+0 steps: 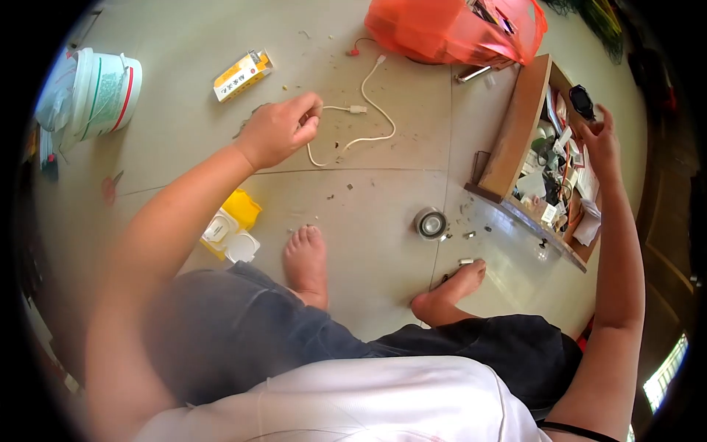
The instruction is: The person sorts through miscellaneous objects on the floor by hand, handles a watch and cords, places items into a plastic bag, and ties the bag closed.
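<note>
My left hand (282,131) hangs over the floor with its fingers curled in. A white USB cable (392,125) runs out from beneath it; whether the fingers grip the cable is hidden. Over the far side of a wooden drawer (508,136), my right hand (604,147) has its thumb and fingertips at a dark, oval, watch-like object (582,102). Inside the drawer lies a jumble of small items (552,169), among them papers, cords and white pieces.
A red plastic bag (442,33) sits at the back. A yellow-white box (243,75), a white bucket (110,96), an open yellow wipes pack (232,225) and a round metal-rimmed container (431,223) stand on the tiled floor (383,199). Small debris is scattered between my feet (305,261) and the drawer.
</note>
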The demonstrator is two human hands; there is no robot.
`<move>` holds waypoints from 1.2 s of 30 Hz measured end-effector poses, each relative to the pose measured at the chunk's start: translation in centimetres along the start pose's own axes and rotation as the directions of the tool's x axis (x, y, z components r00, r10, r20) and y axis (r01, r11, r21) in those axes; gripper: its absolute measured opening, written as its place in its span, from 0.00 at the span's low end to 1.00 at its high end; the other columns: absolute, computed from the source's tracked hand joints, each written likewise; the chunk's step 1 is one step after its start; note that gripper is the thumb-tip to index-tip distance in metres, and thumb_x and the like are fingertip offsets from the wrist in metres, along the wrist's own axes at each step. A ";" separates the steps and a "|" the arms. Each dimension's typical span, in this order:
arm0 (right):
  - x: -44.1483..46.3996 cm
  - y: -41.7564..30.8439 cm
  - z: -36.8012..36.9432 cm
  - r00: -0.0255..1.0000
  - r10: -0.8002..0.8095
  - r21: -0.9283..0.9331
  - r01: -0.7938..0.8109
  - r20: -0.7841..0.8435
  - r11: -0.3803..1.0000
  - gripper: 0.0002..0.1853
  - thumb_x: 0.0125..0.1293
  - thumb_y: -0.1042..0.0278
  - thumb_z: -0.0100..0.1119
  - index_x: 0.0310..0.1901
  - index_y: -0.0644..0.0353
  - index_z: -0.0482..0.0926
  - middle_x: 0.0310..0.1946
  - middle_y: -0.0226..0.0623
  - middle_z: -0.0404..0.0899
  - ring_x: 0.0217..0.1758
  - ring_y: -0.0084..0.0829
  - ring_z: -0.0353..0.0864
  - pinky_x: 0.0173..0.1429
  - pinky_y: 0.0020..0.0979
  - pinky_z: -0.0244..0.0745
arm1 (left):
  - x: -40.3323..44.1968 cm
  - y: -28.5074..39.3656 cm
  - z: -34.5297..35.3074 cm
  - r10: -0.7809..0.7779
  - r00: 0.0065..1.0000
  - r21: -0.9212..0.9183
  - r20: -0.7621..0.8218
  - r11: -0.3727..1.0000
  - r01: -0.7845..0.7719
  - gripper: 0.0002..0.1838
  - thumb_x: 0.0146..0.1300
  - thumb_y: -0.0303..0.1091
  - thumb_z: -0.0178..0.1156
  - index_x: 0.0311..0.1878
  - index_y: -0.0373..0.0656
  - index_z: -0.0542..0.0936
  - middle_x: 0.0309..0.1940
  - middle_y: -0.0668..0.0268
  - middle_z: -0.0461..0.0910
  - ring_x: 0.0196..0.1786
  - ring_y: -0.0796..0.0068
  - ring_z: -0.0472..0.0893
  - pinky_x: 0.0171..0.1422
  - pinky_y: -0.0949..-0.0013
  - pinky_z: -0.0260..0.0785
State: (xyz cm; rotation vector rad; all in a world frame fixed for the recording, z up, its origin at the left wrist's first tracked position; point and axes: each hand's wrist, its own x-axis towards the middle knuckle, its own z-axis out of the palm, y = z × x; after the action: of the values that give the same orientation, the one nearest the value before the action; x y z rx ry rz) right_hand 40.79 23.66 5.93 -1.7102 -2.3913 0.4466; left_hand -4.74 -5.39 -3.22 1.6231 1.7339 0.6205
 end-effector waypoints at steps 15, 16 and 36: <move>-10.7 -8.2 8.4 0.593 -0.428 -0.098 0.654 0.682 0.750 0.12 0.63 0.62 0.56 0.26 0.57 0.81 0.28 0.36 0.81 0.39 0.40 0.82 0.48 0.41 0.76 | 0.0 0.9 1.2 0.009 0.974 0.035 0.225 0.999 -0.017 0.06 0.63 0.30 0.53 0.41 0.45 0.77 0.36 0.65 0.81 0.39 0.61 0.80 0.43 0.61 0.72; -10.7 -9.1 8.4 0.557 -0.265 -0.204 0.640 0.788 0.741 0.10 0.62 0.62 0.56 0.29 0.58 0.80 0.27 0.37 0.81 0.36 0.42 0.83 0.45 0.42 0.77 | 0.0 0.8 1.1 0.010 0.970 0.074 0.244 0.997 -0.029 0.07 0.62 0.29 0.53 0.42 0.45 0.77 0.37 0.66 0.82 0.39 0.62 0.80 0.43 0.62 0.72; -6.9 -3.5 14.6 0.449 -0.307 -0.059 0.636 0.839 0.769 0.23 0.48 0.58 0.74 0.46 0.52 0.79 0.46 0.39 0.75 0.52 0.40 0.77 0.53 0.40 0.75 | 1.3 0.1 3.2 -0.041 0.892 0.061 0.450 0.998 0.015 0.08 0.62 0.30 0.52 0.42 0.47 0.78 0.40 0.65 0.81 0.41 0.60 0.80 0.45 0.60 0.71</move>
State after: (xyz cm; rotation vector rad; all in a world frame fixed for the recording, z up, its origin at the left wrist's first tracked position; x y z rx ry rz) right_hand 35.44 13.99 -6.34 -0.8137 -3.6720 0.8394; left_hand -2.29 -4.45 -5.47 1.6196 1.4329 0.1561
